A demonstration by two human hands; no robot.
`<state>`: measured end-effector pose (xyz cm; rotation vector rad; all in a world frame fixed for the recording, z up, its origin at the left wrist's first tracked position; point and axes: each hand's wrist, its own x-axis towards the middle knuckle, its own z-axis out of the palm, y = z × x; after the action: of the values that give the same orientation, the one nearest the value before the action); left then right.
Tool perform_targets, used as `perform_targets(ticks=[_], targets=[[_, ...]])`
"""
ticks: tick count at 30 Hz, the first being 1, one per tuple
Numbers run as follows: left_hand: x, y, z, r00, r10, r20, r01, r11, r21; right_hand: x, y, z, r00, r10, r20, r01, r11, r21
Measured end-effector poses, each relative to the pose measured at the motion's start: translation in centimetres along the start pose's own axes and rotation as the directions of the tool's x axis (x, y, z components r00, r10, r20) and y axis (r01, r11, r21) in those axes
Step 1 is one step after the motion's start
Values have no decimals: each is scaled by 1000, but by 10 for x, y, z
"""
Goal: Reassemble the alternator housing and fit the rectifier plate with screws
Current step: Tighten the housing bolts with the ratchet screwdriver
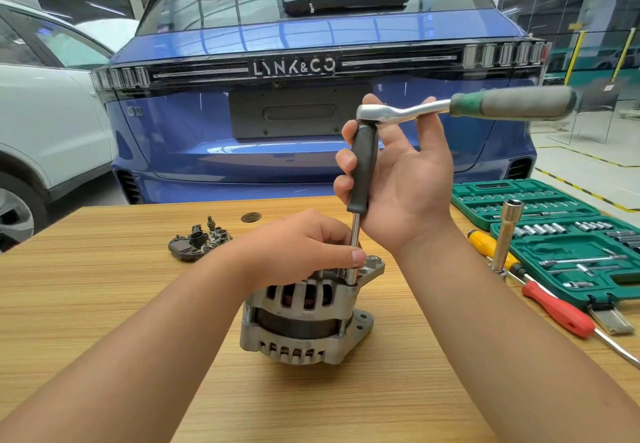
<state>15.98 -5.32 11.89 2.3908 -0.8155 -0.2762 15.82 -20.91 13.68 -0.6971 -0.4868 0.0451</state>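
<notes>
Both forearms come in from the bottom edge, meeting over the alternator (304,314), which sits upright on the wooden table (104,304) pretty much dead centre. Left hand (308,245) is on top of the alternator, fingers curled and pinching the steel shaft (355,234) of the extension driver right where it drops onto a bolt at the housing's right edge. Right hand (398,172) is straight above the alternator, fingers wrapped loosely round the driver's black handle (363,169), thumb and fingertips reaching up to the head of the ratchet (381,113) snapped onto the top. Ratchet handle sticks out to the right, a bit blurry.

Rectifier plate (199,238) is lying loose on the table, behind and left of the alternator. Right of the alternator: a green socket set case (554,234) open, a tall socket (507,234) standing up, yellow screwdriver (485,241), red screwdriver (557,311). Behind it all, a blue car (311,61).
</notes>
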Motion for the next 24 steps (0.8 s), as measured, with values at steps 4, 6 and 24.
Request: perform_targets(ticks=[4, 6, 24], targets=[[3, -1, 1, 1000, 8, 17, -8, 1000, 24, 3, -5, 6, 983, -52, -176, 25, 988, -156], [4, -1, 1, 999, 13, 35, -15, 999, 46, 3, -9, 5, 958, -90, -271, 13, 962, -273], [5, -6, 0, 1000, 9, 7, -9, 999, 45, -1, 5, 8, 973, -231, -28, 206, 912, -355]])
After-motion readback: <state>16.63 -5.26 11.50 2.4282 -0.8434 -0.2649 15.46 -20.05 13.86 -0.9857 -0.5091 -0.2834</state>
